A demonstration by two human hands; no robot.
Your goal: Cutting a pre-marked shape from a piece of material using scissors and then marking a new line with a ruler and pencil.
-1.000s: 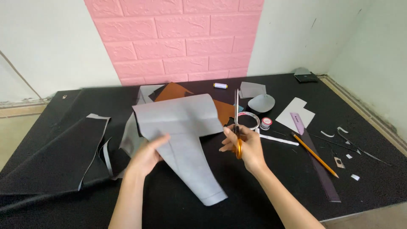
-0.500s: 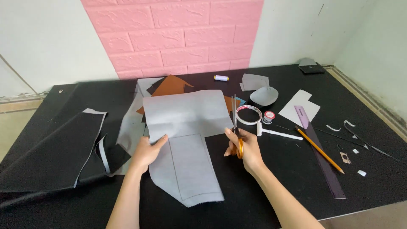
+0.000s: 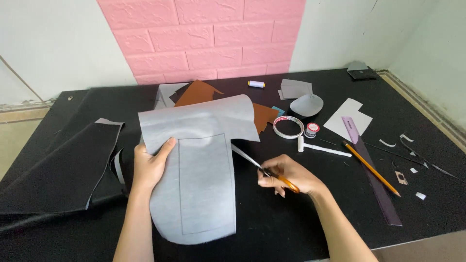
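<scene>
My left hand (image 3: 151, 165) grips the left edge of a large grey sheet (image 3: 204, 165) and holds it up off the black table (image 3: 291, 228). A thin rectangle outline is drawn on the sheet. My right hand (image 3: 289, 175) holds orange-handled scissors (image 3: 264, 170). Their blades point up-left, and the tips meet the sheet's right edge, just under its wide top part. Whether the blades are apart I cannot make out.
Black sheets (image 3: 63, 165) lie at the left. Behind the grey sheet are brown pieces (image 3: 199, 92). To the right lie a tape roll (image 3: 288, 127), a white pen (image 3: 324, 148), a pencil (image 3: 371, 168), a dark ruler (image 3: 378, 187), a thread spool (image 3: 256, 84) and small scraps (image 3: 403, 177).
The grey sheet has been turned and lifted, so its drawn rectangle now faces me. My right hand has swung the scissors from upright to pointing up-left at the sheet's edge.
</scene>
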